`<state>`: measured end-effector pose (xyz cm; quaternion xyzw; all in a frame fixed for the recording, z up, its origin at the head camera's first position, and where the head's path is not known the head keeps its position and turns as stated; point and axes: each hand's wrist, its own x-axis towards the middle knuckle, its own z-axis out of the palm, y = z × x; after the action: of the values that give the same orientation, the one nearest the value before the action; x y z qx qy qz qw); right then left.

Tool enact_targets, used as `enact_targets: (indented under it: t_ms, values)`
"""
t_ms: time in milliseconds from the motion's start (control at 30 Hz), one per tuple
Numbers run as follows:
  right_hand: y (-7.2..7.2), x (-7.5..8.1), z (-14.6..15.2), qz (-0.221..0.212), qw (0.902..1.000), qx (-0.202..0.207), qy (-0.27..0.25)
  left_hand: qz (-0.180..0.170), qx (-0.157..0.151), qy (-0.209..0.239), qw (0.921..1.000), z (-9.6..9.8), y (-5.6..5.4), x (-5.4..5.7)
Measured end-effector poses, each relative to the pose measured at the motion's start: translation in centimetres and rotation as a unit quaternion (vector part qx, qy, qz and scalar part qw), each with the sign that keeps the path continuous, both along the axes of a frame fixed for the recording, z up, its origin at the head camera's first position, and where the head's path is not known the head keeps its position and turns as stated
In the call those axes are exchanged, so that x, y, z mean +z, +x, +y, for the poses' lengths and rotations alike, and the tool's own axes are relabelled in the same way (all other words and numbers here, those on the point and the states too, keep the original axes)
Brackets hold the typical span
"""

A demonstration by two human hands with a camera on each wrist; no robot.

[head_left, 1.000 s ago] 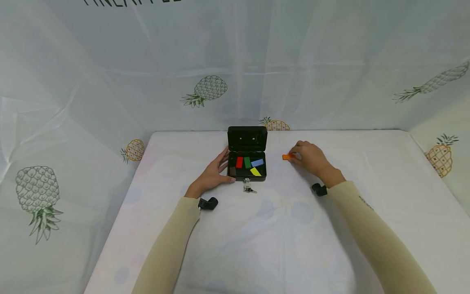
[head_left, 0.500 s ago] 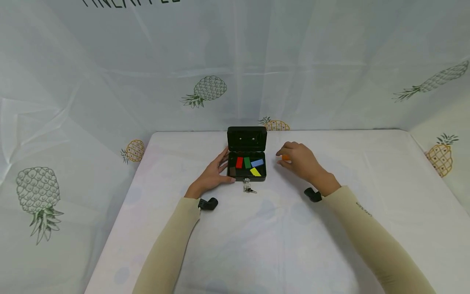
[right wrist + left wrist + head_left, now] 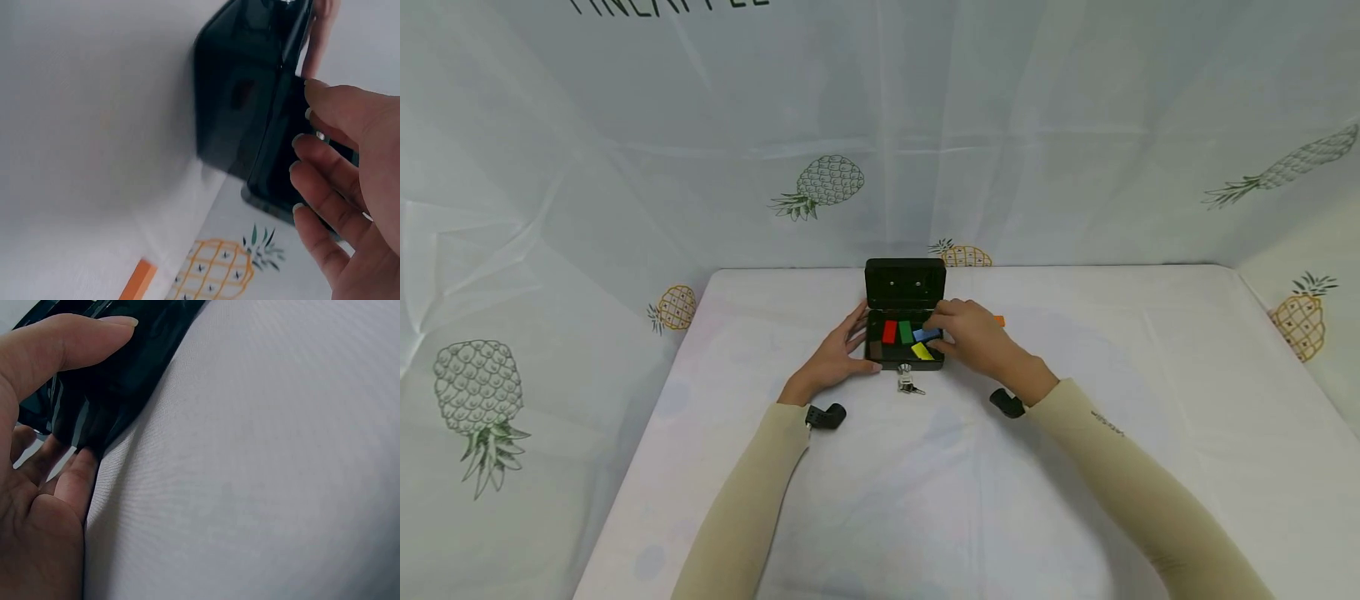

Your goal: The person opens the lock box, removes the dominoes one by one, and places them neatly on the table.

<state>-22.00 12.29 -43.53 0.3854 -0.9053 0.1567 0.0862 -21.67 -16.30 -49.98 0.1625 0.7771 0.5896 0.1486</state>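
A small black cash box (image 3: 895, 353) stands on the table with its lid (image 3: 905, 285) raised. Inside lie a red block (image 3: 889, 332), a green block (image 3: 905, 332), a blue block (image 3: 926, 334), a yellow block (image 3: 921, 351) and a dark brown block (image 3: 876, 350). My left hand (image 3: 829, 360) grips the box's left side, thumb at the front corner. Over the right side reaches my right hand (image 3: 976, 335), its fingertips spread around the blue block. In the right wrist view its loosely bent fingers (image 3: 331, 181) overlap the box; nothing shows between them and the thumb.
An orange block (image 3: 999, 321) lies on the table to the right, partly hidden by the right hand. Keys (image 3: 912, 387) hang from the lock at the box's front. A pineapple-print sheet (image 3: 1037, 167) rises behind the table.
My right hand has let go of the orange block and moved left to the box's interior. The orange block stays on the table. My left hand has kept its place.
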Motion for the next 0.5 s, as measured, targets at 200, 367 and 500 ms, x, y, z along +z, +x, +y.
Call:
enact_targets:
  t_ms: [200,367,500]
  values:
    - [-0.6,-0.2,-1.9,-0.015,0.9991,0.04,0.004,0.003,-0.003,0.002,1.0,-0.1,-0.2,-0.2]
    - [-1.3,-0.6,-3.4,-0.002,0.9969,0.079,0.007,0.002,-0.009,0.008,0.9999,-0.1,-0.1,-0.1]
    - [-1.9,-1.0,-4.3,0.001,0.995,0.098,0.021,0.0,-0.012,0.009,0.9999,-0.1,-0.1,0.0]
